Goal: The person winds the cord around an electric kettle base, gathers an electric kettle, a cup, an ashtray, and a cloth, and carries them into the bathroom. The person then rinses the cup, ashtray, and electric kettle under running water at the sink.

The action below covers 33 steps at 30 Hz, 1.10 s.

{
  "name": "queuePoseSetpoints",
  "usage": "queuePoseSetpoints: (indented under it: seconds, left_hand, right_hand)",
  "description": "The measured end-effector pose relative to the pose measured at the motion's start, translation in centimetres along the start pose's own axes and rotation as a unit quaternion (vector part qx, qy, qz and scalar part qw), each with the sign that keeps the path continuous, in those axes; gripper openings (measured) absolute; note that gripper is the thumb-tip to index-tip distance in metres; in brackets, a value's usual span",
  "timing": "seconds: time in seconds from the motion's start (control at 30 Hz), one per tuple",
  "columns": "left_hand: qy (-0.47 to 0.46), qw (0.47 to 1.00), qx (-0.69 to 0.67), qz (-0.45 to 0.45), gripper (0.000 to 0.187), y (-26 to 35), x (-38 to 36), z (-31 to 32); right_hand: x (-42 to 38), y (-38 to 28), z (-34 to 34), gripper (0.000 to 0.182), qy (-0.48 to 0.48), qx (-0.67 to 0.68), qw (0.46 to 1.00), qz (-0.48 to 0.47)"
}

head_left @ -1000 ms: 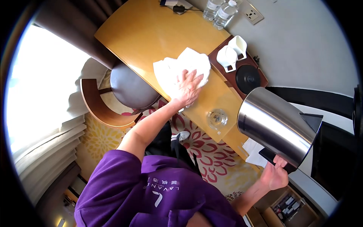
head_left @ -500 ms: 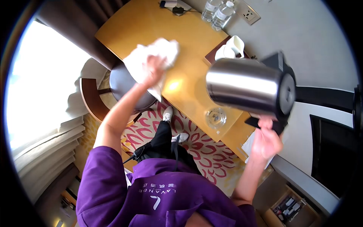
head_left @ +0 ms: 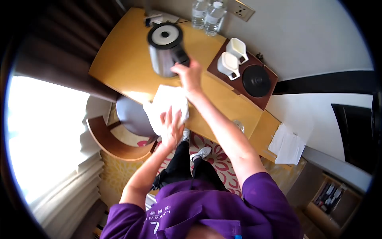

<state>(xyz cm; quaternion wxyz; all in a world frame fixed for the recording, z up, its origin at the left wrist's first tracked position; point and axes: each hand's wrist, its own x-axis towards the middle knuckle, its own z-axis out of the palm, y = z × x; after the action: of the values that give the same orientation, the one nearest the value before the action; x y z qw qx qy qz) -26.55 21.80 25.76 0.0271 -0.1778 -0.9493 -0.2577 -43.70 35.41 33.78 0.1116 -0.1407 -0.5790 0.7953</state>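
In the head view, a steel electric kettle with a black-rimmed lid stands upright over the far left part of the wooden desk. My right hand is closed around its black handle, that arm reaching across the desk. A bunched white cloth lies at the desk's near edge, just in front of the kettle. On it rests my left hand, fingers somewhat spread and bent into the folds. The dark red tray to the right carries a round black kettle base and two white mugs.
Water bottles stand by the wall below a socket. A glass ashtray sits partly behind my right forearm. White paper lies at the desk's right end. A chair is tucked against the near left edge.
My right hand has carried the kettle from the desk's right side to the far left and turned it upright, uncovering the base. My left hand and the cloth have shifted toward my body.
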Motion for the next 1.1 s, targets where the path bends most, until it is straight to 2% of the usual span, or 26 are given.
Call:
queuePoseSetpoints:
  seconds: [0.07, 0.13, 0.23, 0.33, 0.37, 0.4, 0.47, 0.5, 0.53, 0.63, 0.67, 0.73, 0.77, 0.8, 0.87, 0.9, 1.0, 1.1]
  left_hand:
    - [-0.016, 1.0, -0.019, 0.013, 0.064, 1.8, -0.2, -0.8]
    - [-0.025, 0.999, -0.034, 0.031, 0.064, 2.1, 0.2, -1.1]
    - [-0.048, 0.997, -0.036, 0.054, 0.064, 2.4, 1.1, -1.5]
    - [-0.06, 0.996, -0.039, 0.059, 0.064, 2.8, 1.7, -1.7]
    - [-0.059, 0.995, -0.039, 0.063, 0.064, 2.9, 1.9, -1.5]
    - [-0.056, 0.995, -0.039, 0.066, 0.062, 3.1, 2.1, -1.3]
    - [-0.058, 0.995, -0.04, 0.076, 0.061, 3.3, 2.5, -0.7]
    - [-0.046, 0.995, -0.048, 0.076, 0.06, 3.1, 3.0, -0.1]
    - [-0.039, 0.995, -0.055, 0.075, 0.059, 3.0, 3.5, 0.2]
    - [-0.008, 0.995, -0.094, 0.039, 0.053, 4.4, 6.4, 1.0]
    - [-0.007, 0.996, -0.085, 0.03, 0.058, 4.3, 7.1, 2.2]
    - [0.009, 0.997, -0.027, 0.072, 0.06, 5.7, 7.9, 3.0]
    - [0.006, 0.997, -0.029, 0.071, 0.06, 6.2, 7.8, 3.3]
    - [0.001, 0.996, -0.009, 0.088, 0.061, 6.5, 7.7, 3.5]
    - [-0.001, 0.994, 0.007, 0.112, 0.061, 6.8, 7.7, 3.5]
    - [-0.003, 0.993, 0.008, 0.116, 0.061, 6.8, 7.6, 3.6]
    - [-0.006, 0.991, 0.028, 0.133, 0.06, 6.5, 7.7, 3.8]
    - [-0.02, 0.992, 0.031, 0.125, 0.058, 6.4, 7.8, 3.8]
  right_hand:
    - [0.2, 1.4, 1.1, 0.016, 0.009, -0.03, 0.999, -0.02]
    - [-0.3, 2.0, 1.4, 0.018, 0.003, -0.033, 0.999, 0.005]
    - [-0.7, 3.1, 1.2, 0.023, -0.001, -0.105, 0.994, -0.042]
    - [-0.9, 3.3, 0.8, 0.024, -0.01, -0.108, 0.993, -0.055]
    - [-0.8, 3.3, 0.4, 0.032, -0.045, -0.117, 0.992, -0.023]
    - [-0.8, 2.8, 0.0, 0.032, -0.039, -0.118, 0.992, -0.024]
    - [-1.0, 1.9, -0.9, 0.044, -0.053, -0.275, 0.946, -0.165]
    - [-1.6, 1.0, -2.2, 0.059, -0.088, -0.261, 0.952, -0.137]
    - [-2.7, -0.8, -4.1, 0.063, -0.082, -0.288, 0.943, -0.146]
    - [-7.6, -3.4, -13.1, 0.059, 0.026, -0.362, 0.908, -0.209]
    - [-9.8, -3.5, -16.8, 0.062, 0.055, -0.408, 0.891, -0.192]
    - [-15.1, -3.9, -23.3, 0.075, 0.086, -0.498, 0.857, -0.105]
    - [-17.8, -4.2, -25.7, 0.088, 0.08, -0.582, 0.808, -0.052]
    - [-20.0, -4.3, -26.1, 0.088, 0.08, -0.583, 0.807, -0.05]
    - [-23.2, -4.2, -26.7, 0.109, 0.048, -0.66, 0.749, 0.039]
    - [-23.9, -3.2, -26.6, 0.124, 0.025, -0.664, 0.743, 0.083]
    - [-23.0, -2.3, -24.0, 0.123, 0.024, -0.72, 0.69, 0.067]
    - [-21.4, -2.0, -24.3, 0.118, 0.012, -0.684, 0.724, 0.085]
